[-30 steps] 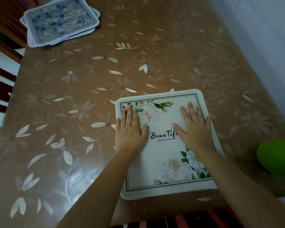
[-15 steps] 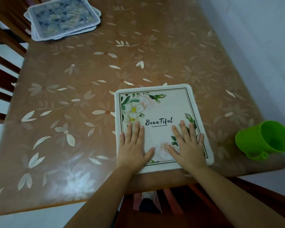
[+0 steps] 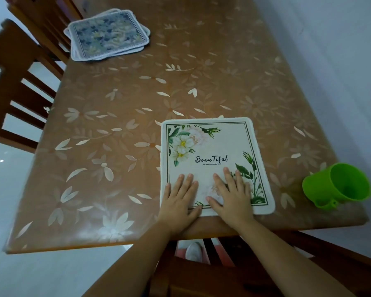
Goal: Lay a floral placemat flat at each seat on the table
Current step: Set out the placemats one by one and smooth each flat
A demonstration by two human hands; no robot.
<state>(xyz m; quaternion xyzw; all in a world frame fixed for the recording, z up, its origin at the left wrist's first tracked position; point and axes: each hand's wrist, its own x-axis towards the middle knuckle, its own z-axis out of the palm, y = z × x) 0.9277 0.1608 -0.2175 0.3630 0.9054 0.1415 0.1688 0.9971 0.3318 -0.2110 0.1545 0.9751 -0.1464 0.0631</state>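
Bench (image 3: 116, 179): open surface across left and centre. Obstructions: green cup (image 3: 338, 185) near right front corner; stacked placemats (image 3: 107, 35) at far left corner; wooden chairs (image 3: 15, 46) along left side.

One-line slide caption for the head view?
Left hand and right hand press the floral placemat flat at the table edge.

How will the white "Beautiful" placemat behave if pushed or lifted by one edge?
Probably slides easily: the white placemat lies on a glossy table cover. Likely thin and light, perhaps floppy when lifted by an edge: it sits flush with the surface. Both the left hand and right hand press flat near its front edge, so it may shift.
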